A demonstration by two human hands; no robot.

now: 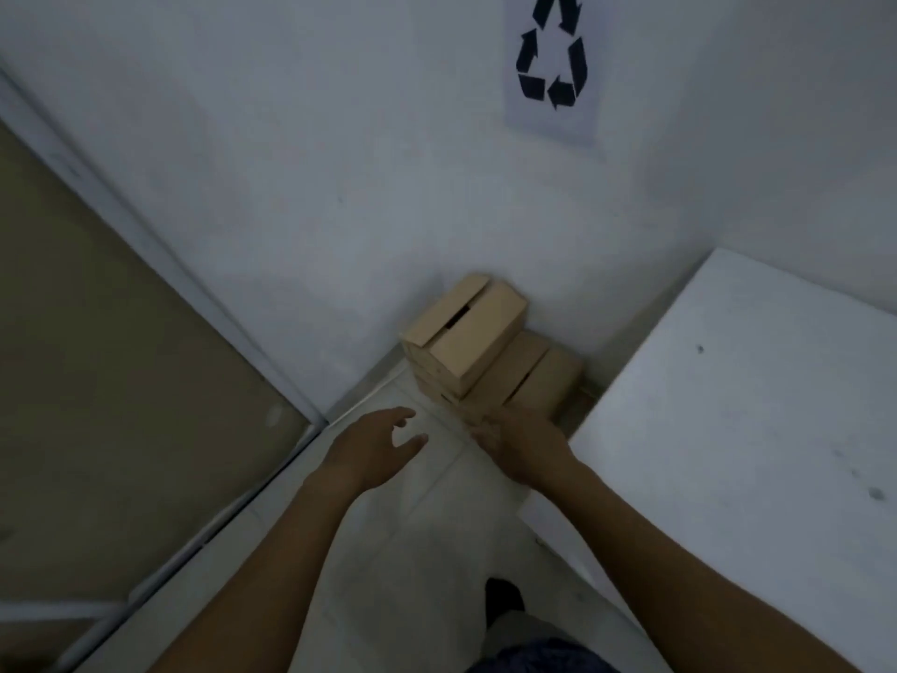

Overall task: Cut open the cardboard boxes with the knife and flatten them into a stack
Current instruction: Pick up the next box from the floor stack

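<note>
Head view, looking down into a corner of a room. White wall (340, 187) fills most of the view, with a paper recycling sign (553, 65) stuck high on it. I judge the sign marks this corner as the collection spot, which would explain why the cardboard sits here.

White table (728, 405) juts in from the right, its corner close to the pile. Pale tiled floor (412, 527) runs between the table and a tan panel (97, 357) on the left.

Cardboard boxes are piled on the floor, pushed against the wall in the gap beside the table. The top box (466, 332) sits skewed on the lower boxes (534, 376). All keep their box shape; none is flattened yet. The top box's flaps are folded shut with a dark slit between them; one lower box shows a similar slit. Contents cannot be seen.

Both arms reach toward the pile, probably to lift a box out to working room. Left hand (373, 444) is released, fingers spread, holding nothing, short of the boxes. Right hand (519, 444) is at the foot of the pile and blurred; I cannot tell whether it grasps cardboard or only touches it.

No knife in view. A dark shoe (502, 597) shows at the bottom edge.
</note>
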